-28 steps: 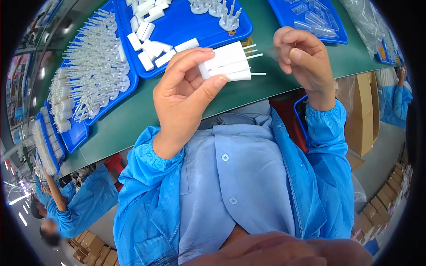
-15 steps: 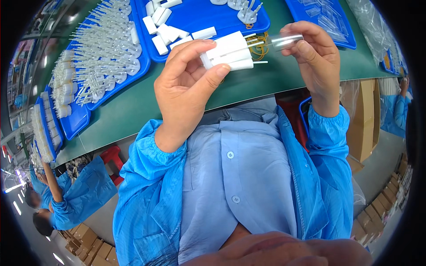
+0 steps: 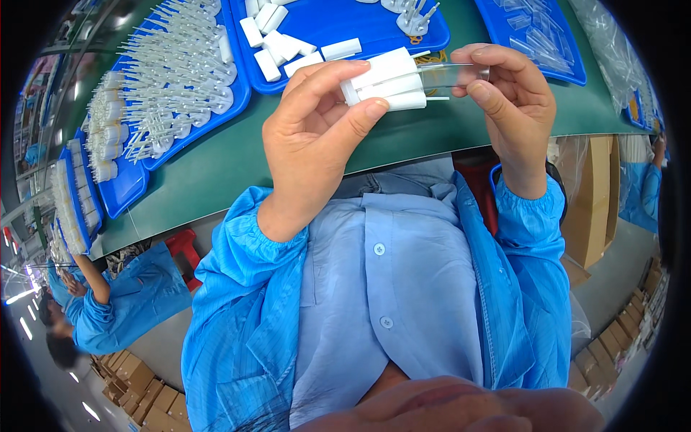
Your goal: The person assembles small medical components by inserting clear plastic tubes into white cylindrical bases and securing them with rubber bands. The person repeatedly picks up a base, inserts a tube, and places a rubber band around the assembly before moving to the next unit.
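My left hand (image 3: 306,144) grips a white rod assembly (image 3: 389,68), a cluster of thick white sleeves on a base, held sideways above the table. Thin white rods stick out of its right end. My right hand (image 3: 520,101) pinches a clear tube (image 3: 455,75) by its far end. The tube's left end meets the right end of the assembly and lies in line with one rod, seemingly around it. My left fingers hide part of the base.
Behind my hands a blue tray (image 3: 317,23) holds loose white sleeves (image 3: 279,45) and several rod bases (image 3: 415,20). Many more rod bases (image 3: 180,72) fill a tray at left. Clear tubes (image 3: 536,39) lie in a tray at right. Co-workers in blue sit at far left.
The clear tube has moved from a gap right of the assembly to meet its rod end. Both hands have shifted slightly right in the picture.
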A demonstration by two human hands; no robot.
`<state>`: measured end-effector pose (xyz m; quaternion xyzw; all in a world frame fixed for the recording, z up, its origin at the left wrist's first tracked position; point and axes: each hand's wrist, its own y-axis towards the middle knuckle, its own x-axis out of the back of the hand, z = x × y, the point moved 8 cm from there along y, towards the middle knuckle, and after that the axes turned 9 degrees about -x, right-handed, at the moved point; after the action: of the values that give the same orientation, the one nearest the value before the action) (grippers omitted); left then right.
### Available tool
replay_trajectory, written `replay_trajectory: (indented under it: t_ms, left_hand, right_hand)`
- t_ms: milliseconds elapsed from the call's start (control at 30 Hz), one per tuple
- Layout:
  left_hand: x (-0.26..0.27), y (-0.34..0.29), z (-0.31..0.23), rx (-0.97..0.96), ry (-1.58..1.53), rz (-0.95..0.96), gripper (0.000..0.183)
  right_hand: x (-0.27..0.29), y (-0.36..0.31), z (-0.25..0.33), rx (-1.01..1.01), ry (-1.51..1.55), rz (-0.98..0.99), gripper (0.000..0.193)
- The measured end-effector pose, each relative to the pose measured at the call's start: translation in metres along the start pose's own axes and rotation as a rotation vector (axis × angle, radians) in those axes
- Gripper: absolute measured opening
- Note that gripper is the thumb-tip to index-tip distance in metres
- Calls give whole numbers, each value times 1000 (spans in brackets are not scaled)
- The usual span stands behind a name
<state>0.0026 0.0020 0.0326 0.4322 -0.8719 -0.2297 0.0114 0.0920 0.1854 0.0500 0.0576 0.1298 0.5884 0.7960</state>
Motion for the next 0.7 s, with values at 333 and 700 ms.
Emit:
replay_trajectory:
  t_ms: [333,700]
  left_hand:
    - [0,-2,8,73,-84,-24,30]
    - [-3,5,-3,-47,45,59,24]
  right_hand:
    - [-4,-2,2,41,-62,-19,26]
    - [-12,-3,11,146,-91,80,21]
